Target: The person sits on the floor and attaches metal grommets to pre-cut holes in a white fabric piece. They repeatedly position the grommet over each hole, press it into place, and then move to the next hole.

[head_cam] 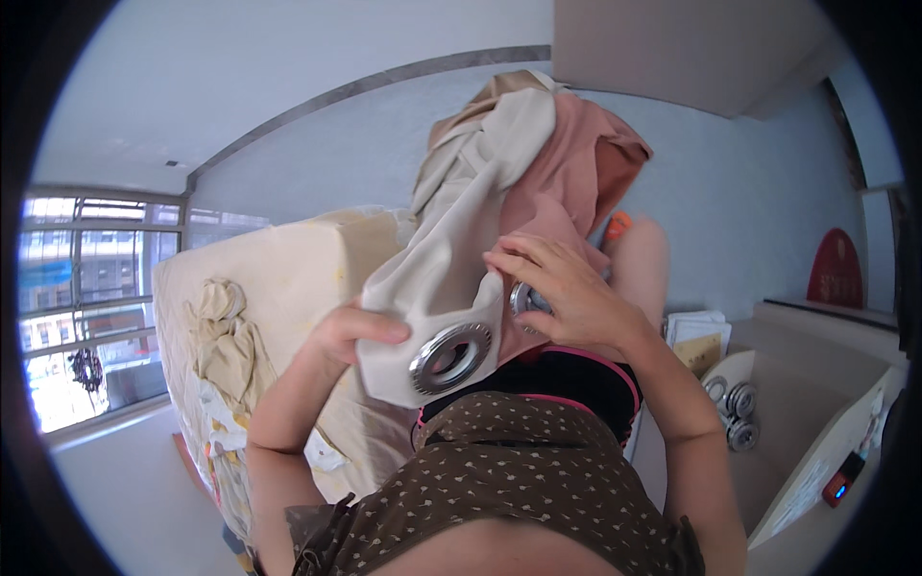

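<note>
A cream and pink curtain fabric [450, 266] lies over my lap and falls away in folds towards the floor. A silver curtain eyelet ring [451, 358] is set in its cream top edge. My left hand [360, 333] grips that edge just left of the ring, thumb on top. A second silver ring [520, 299] shows on the pink part, partly under my right hand [558, 288]. The fingertips of my right hand touch the fold of cloth between the two rings; whether they pinch it cannot be told.
To the left stands a bed [266, 252] with a cream cover and a crumpled beige cloth [230, 338]. Several silver rings [742, 399] lie in an open container at the right, near papers [695, 335] and a small red and black device [843, 479]. A red stool top [835, 270] stands farther right.
</note>
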Tool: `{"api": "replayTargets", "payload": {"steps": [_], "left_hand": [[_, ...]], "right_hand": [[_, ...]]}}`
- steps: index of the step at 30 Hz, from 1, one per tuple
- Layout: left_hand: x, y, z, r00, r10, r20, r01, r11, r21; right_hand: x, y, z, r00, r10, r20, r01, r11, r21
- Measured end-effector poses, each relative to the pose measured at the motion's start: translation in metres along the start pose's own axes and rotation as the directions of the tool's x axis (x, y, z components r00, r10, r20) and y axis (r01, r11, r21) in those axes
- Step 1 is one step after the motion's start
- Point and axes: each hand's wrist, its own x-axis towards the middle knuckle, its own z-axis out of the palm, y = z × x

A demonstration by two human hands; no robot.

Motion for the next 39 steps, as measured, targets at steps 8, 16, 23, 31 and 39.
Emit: {"api": "replayTargets", "payload": {"steps": [8,16,23,31,39], "left_hand": [[-0.056,0.052,-0.046,0.974,0.207,0.093,-0.221,0.960,0.170],[0.015,-0.015,-0.094,0.457,0.841,-0.289,0.062,0.294,0.954],[-0.007,-0.105,-0.040,0.701,0.520,-0.489,0.066,0.634,0.770],[0.022,-0.137,-0.046,0.684,0.467,-0.561,-0.106,0.824,0.557],[0.025,-0.143,-0.029,0.636,0.642,-0.428,-0.217,0.682,0.699]], "right_hand": [[0.052,-0.050,0.004,0.931,-0.064,0.358,-0.088,0.915,0.394],[0.036,-0.025,0.051,0.922,0.297,0.249,-0.386,0.771,0.507],[0.047,-0.008,0.078,0.937,0.257,0.236,-0.314,0.916,0.250],[0.076,-0.013,0.089,0.808,0.295,0.510,-0.310,0.949,-0.059],[0.067,-0.016,0.107,0.838,0.306,0.452,-0.403,0.905,0.135]]}}
